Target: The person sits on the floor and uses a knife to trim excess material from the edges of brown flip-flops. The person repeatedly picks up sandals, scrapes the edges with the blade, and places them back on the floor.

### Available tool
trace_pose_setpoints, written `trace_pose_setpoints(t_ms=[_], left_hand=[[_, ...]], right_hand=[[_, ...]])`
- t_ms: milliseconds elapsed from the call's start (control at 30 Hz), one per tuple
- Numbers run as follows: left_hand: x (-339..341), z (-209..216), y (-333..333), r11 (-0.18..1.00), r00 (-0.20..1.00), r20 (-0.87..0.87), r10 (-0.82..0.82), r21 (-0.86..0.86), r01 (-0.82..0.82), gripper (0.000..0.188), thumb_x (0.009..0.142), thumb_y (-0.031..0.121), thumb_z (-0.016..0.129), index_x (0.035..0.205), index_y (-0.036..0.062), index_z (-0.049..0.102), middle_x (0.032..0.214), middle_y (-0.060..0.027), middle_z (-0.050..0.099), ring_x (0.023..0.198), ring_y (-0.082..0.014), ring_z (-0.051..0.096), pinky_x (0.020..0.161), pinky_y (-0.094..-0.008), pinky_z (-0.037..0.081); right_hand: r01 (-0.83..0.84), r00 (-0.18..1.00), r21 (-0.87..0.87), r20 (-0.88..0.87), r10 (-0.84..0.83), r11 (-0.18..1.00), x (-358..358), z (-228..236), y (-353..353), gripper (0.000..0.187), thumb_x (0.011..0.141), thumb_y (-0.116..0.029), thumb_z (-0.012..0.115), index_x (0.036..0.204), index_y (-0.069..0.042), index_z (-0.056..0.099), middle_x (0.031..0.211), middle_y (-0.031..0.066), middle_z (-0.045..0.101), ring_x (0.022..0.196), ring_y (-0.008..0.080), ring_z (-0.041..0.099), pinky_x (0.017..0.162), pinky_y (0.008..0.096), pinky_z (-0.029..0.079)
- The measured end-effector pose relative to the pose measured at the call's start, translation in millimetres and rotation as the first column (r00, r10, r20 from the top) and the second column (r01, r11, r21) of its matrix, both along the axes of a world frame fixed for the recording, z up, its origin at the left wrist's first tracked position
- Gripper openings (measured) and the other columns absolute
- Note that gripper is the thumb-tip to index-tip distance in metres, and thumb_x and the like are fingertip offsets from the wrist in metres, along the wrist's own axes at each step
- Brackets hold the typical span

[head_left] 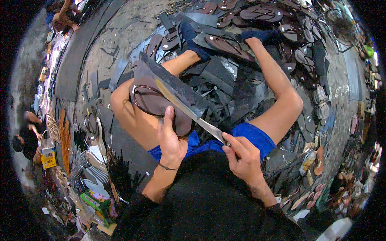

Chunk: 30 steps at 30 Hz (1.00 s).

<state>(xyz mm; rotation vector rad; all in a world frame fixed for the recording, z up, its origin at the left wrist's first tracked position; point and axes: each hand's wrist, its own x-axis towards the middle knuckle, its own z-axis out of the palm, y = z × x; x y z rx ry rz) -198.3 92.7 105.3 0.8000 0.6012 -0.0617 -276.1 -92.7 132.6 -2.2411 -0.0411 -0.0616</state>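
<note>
The brown sandal [161, 103] looks light and bendy, best held at its heel [183, 124], where the left hand [173, 142] grips, the right hand [243, 158] grasping a knife [192, 114] along the sandal's side

Muted brown on the sandal [149, 99] at ten o'clock, charcoal grey on the sheet [146, 62] toward eleven, and there's silver on the knife [210, 129] at the hub, tinged golden at its ten o'clock end! Royal blue shorts [257, 137] blaze at four, plain black shirt [213, 201] at six, thin black wristband [167, 167] at seven. Up at one, a navy sock [262, 36], dark brown flip-flops [261, 15] beyond. Round at nine, orange-brown bristles [64, 134]; just under, a yellow carton [48, 159], paler on top. Toward eight, a green packet [96, 205] patched with pink; at two, a vivid green object [368, 51].
</note>
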Motion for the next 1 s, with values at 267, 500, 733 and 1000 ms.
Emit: trace_pose_setpoints(t_ms=[267,500,733,1000], left_hand=[[-6.5,-0.4,18.9,0.995,0.990,-0.140,0.005,-0.093,-0.018,0.037,0.092,0.032,0.059,0.115,0.0036,0.057,0.107,-0.0033,0.063,0.095,-0.0163,0.060,0.088,-0.0323,0.049],[-17.3,-3.7,15.5,0.992,0.989,-0.108,0.097,0.093,-0.087,0.037,0.096,0.033,0.053,0.116,0.0027,0.056,0.111,-0.0057,0.062,0.098,-0.0176,0.061,0.087,-0.0330,0.049],[-28.9,-10.5,24.7,0.994,0.999,-0.048,0.019,0.106,-0.013,0.030,0.096,0.031,0.054,0.109,0.0043,0.058,0.099,-0.0035,0.064,0.087,-0.0155,0.062,0.077,-0.0305,0.051],[-20.2,6.0,21.3,0.999,0.998,-0.032,0.054,0.001,-0.054,0.028,0.094,0.029,0.059,0.107,0.0044,0.058,0.093,-0.0025,0.064,0.077,-0.0118,0.062,0.068,-0.0259,0.051]], right_hand=[[-0.153,0.986,-0.041,-0.075,0.150,0.987,2.1,13.2,18.4,0.035,0.082,-0.021,0.069,0.117,-0.016,0.063,0.086,0.0073,0.063,0.071,0.0250,0.063,0.059,0.0356,0.051],[-0.113,0.988,-0.006,-0.102,0.112,0.994,-23.3,2.6,9.2,0.030,0.084,-0.019,0.067,0.114,-0.015,0.064,0.080,0.0085,0.063,0.066,0.0264,0.062,0.057,0.0357,0.051],[-0.130,0.986,0.122,-0.089,0.141,0.984,18.6,-26.1,42.8,0.027,0.086,-0.021,0.065,0.109,-0.008,0.064,0.081,0.0108,0.062,0.067,0.0292,0.063,0.058,0.0382,0.051],[-0.121,0.993,0.077,0.004,0.121,0.990,56.9,-55.1,71.6,0.026,0.080,-0.017,0.067,0.103,-0.006,0.065,0.089,0.0113,0.062,0.077,0.0306,0.063,0.065,0.0395,0.052]])
